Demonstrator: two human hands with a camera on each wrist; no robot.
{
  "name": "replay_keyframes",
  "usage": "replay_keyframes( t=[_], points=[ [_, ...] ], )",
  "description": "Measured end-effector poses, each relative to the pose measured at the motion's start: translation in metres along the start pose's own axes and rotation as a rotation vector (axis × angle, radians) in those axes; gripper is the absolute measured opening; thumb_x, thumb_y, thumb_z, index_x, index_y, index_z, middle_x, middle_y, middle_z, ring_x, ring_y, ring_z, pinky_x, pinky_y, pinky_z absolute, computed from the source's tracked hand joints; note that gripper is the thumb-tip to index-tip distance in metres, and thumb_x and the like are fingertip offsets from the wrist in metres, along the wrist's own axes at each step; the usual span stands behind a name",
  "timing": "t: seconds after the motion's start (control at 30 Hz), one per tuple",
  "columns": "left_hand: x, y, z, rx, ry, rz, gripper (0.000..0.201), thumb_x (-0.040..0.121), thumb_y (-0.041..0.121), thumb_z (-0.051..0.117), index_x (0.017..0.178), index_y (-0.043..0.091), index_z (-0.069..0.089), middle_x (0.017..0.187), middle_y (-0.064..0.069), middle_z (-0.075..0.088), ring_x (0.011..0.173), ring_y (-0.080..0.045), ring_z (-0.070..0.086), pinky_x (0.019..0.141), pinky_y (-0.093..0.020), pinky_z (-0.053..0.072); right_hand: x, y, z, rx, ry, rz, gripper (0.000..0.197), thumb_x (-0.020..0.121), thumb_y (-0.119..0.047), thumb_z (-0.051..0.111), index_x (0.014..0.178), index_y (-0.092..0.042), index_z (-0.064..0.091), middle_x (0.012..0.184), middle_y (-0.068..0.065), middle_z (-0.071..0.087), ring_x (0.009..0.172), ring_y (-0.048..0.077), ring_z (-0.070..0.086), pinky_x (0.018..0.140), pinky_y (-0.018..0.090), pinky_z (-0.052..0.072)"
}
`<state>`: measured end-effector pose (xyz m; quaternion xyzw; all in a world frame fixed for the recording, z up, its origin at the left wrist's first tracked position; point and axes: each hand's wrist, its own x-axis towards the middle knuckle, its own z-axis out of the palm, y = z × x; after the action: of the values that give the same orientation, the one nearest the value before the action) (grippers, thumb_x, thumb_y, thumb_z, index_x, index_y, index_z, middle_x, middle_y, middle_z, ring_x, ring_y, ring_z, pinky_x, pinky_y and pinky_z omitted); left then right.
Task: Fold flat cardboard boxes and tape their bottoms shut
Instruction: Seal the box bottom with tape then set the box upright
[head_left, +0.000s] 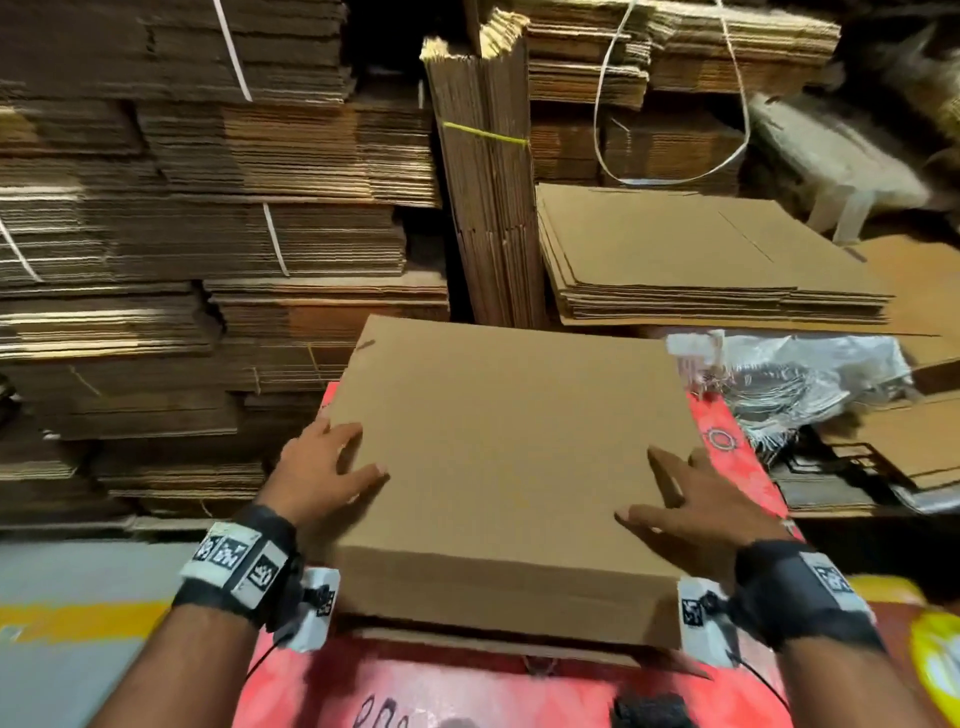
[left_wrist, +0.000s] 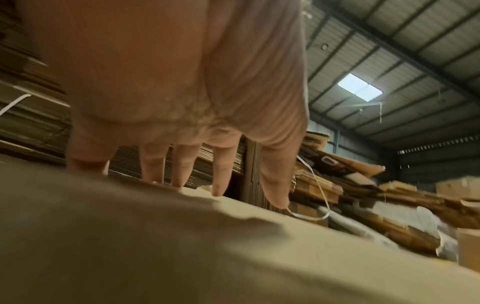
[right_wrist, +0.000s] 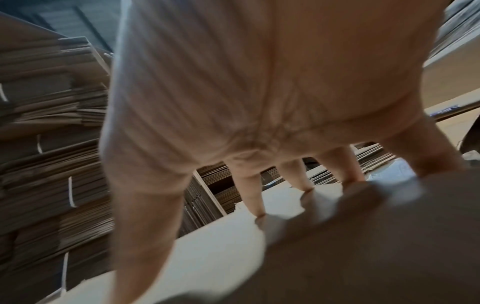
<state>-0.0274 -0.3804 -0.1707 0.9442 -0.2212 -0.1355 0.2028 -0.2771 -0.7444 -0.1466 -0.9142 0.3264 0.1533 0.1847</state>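
the plain brown cardboard box (head_left: 511, 457) is folded up into a squat rectangular shape, its broad top face smooth and unprinted, with a small dark mark near the far left corner. a lower flap pokes out beneath its near edge. it sits on a red patterned table surface (head_left: 467, 696), in front of tall stacks of flattened brown cardboard (head_left: 208, 208).

the left hand (head_left: 324, 470) lies on the box's left edge near the front corner, fingers spread and straight, tips touching the top face; the left wrist view shows the fingertips (left_wrist: 217, 181) resting on the cardboard. the right hand (head_left: 693, 512) lies on the right edge opposite it, fingers likewise splayed and flat, thumb pointing inward across the top. neither hand curls around anything; both press open-palmed on the box, which lies between them.
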Motion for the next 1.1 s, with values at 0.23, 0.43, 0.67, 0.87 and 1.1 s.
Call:
replay_keyframes(
  t=[0.23, 0.43, 0.67, 0.87, 1.1],
  points=[
    [-0.003, -0.007, 0.027, 0.182, -0.098, -0.018, 0.137, 0.046, 0.106, 0.04, 0.16, 0.039, 0.005, 0.168, -0.001, -0.018, 0.154, -0.031, -0.01, 0.119, -0.063, 0.02, 0.015, 0.01, 0.02, 0.006, -0.056, 0.028, 0.136, 0.059, -0.081, 0.078, 0.16, -0.045, -0.006, 0.17, 0.008, -0.015, 0.152, 0.05, -0.012, 0.122, 0.06, 0.01],
    [0.034, 0.022, 0.021, 0.208, -0.034, -0.027, 0.104, 0.07, 0.092, 0.05, 0.156, 0.04, 0.023, 0.169, -0.001, 0.001, 0.154, -0.032, -0.001, 0.114, -0.069, 0.026, 0.05, 0.005, 0.009, 0.084, 0.126, 0.082, 0.128, 0.041, -0.102, 0.06, 0.153, -0.051, 0.023, 0.164, 0.002, 0.012, 0.151, 0.044, 0.009, 0.112, 0.073, 0.026],
    [0.002, 0.017, 0.043, 0.17, 0.089, -0.054, 0.103, 0.061, 0.106, 0.032, 0.15, 0.055, 0.021, 0.168, 0.008, 0.004, 0.155, -0.023, -0.006, 0.107, -0.071, 0.031, 0.045, 0.022, 0.049, 0.166, 0.263, 0.051, 0.13, 0.048, -0.107, 0.031, 0.16, -0.042, 0.016, 0.171, 0.009, 0.002, 0.157, 0.035, -0.003, 0.125, 0.054, 0.004],
    [-0.001, 0.016, 0.036, 0.17, -0.037, -0.083, 0.129, 0.04, 0.113, 0.037, 0.153, 0.057, 0.008, 0.168, 0.011, -0.006, 0.155, -0.027, -0.014, 0.116, -0.069, 0.024, 0.045, 0.026, 0.047, 0.191, 0.298, 0.035, 0.129, 0.05, -0.104, 0.043, 0.159, -0.04, 0.023, 0.171, 0.003, 0.007, 0.153, 0.036, 0.011, 0.123, 0.051, 0.014],
    [0.009, 0.036, 0.014, 0.268, -0.205, -0.142, 0.134, 0.037, 0.108, 0.05, 0.152, 0.06, 0.001, 0.168, 0.01, -0.01, 0.153, -0.043, -0.001, 0.113, -0.072, 0.026, 0.042, 0.017, 0.042, 0.237, 0.267, 0.075, 0.109, 0.068, -0.088, 0.062, 0.158, -0.043, 0.022, 0.17, -0.005, 0.006, 0.151, 0.039, 0.014, 0.116, 0.061, 0.03]
  ],
)
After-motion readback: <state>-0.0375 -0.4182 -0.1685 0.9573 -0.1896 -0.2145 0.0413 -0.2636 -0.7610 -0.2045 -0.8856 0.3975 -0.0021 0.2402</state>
